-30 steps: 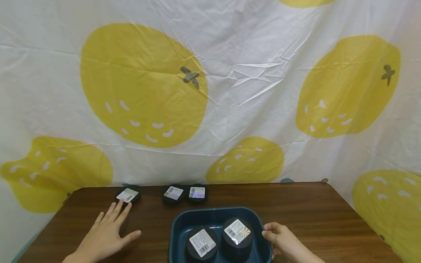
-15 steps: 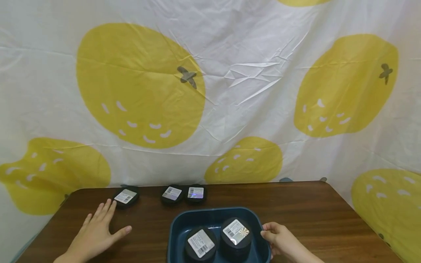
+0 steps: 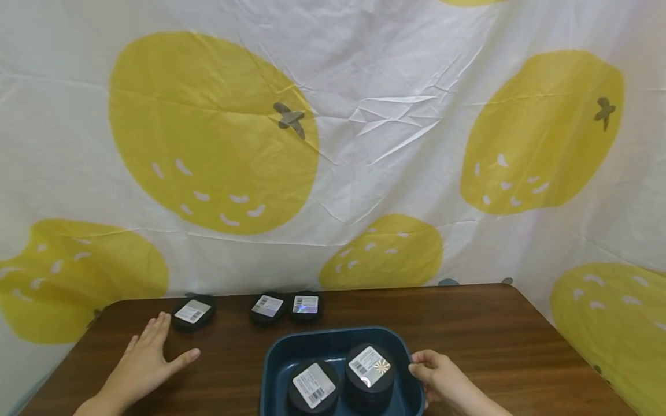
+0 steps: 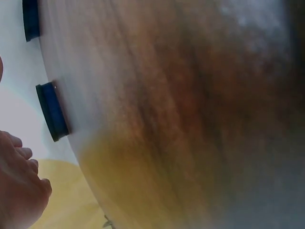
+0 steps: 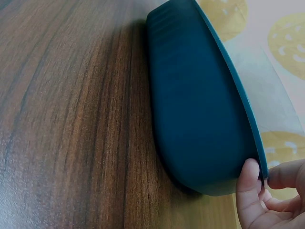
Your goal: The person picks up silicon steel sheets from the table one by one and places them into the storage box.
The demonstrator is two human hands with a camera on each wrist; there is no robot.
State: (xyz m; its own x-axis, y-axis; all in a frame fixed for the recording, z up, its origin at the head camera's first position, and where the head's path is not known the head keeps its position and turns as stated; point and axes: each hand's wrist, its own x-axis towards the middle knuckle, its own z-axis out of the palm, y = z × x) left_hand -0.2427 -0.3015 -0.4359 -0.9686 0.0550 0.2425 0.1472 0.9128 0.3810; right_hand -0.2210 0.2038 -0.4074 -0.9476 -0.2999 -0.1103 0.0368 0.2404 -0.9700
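My left hand (image 3: 136,365) is spread, with straight fingers and the thumb held out sideways. Its fingertips are right at the left edge of a flat, round black container (image 3: 192,312) with a white barcode label. In the left wrist view, the hand (image 4: 21,186) shows at the lower left, near a dark round container (image 4: 53,112) seen from its side. My right hand (image 3: 442,378) pinches the right side of a dark blue tray (image 3: 333,333); in the right wrist view, thumb and fingers grip its rim (image 5: 248,112). Inside sit a labelled black container (image 3: 314,384) and a taller black stack (image 3: 369,375).
Two more black labelled containers, one (image 3: 267,308) beside the other (image 3: 305,305), lie near the back edge of the brown wooden table (image 3: 468,323). Behind the table hangs a white curtain (image 3: 385,173) printed with big yellow fruit. The tray occupies the front middle.
My left hand has drawn left and back toward me, from overlapping the left container to its edge. The right hand keeps its hold on the tray. The head view has shifted slightly.
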